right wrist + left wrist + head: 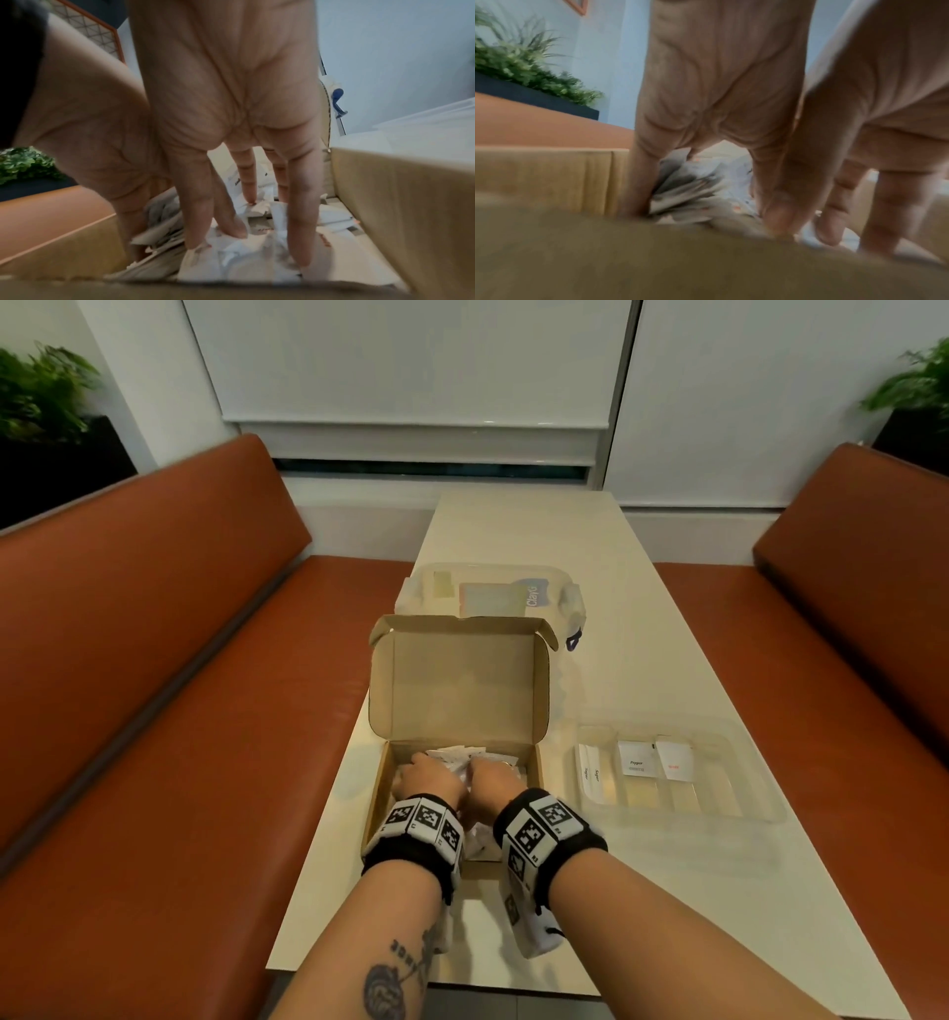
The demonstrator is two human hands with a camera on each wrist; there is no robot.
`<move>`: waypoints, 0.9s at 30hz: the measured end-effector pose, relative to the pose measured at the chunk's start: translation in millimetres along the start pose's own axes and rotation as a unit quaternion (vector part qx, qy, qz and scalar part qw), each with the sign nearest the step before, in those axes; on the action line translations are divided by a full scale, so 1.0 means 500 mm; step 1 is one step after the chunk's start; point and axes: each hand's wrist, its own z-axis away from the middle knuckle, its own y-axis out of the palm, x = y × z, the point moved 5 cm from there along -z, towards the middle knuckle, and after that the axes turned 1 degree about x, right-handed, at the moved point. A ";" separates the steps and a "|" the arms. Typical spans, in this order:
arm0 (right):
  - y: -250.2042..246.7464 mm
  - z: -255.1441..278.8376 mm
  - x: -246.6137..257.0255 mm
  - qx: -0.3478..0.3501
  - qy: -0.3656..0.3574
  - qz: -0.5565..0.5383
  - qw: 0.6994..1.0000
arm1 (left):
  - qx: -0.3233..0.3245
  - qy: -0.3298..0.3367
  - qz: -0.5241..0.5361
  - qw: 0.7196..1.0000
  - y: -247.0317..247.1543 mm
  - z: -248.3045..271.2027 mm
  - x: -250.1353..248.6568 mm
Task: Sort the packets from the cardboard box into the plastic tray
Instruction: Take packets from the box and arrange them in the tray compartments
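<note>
i count one cardboard box (457, 690), lid up, and in it a heap of white packets (257, 255), too jumbled and hidden for me to number. one clear plastic tray (760, 793); in it i see two long sugar sticks (590, 773), one pepper packet (636, 758), one packet with red print (674, 760). one lidded clear container (488, 593) behind the box. two hands in the box: left hand (426, 775), right hand (495, 775). two benches, two planters.

left hand (426, 775): fingers down, spread | right hand (495, 780): fingers down, spread | hands side by side
</note>
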 end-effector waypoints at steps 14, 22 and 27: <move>-0.024 0.010 -0.016 -0.029 -0.049 -0.118 0.991 | -0.069 0.075 0.098 0.990 -0.053 0.016 -0.009; -0.071 0.021 -0.011 -0.124 -0.080 -0.237 0.960 | -0.087 0.137 0.230 0.960 -0.116 0.032 -0.027; -0.081 0.031 -0.015 -0.105 -0.060 -0.360 0.925 | -0.092 0.142 0.315 0.934 -0.124 0.039 -0.030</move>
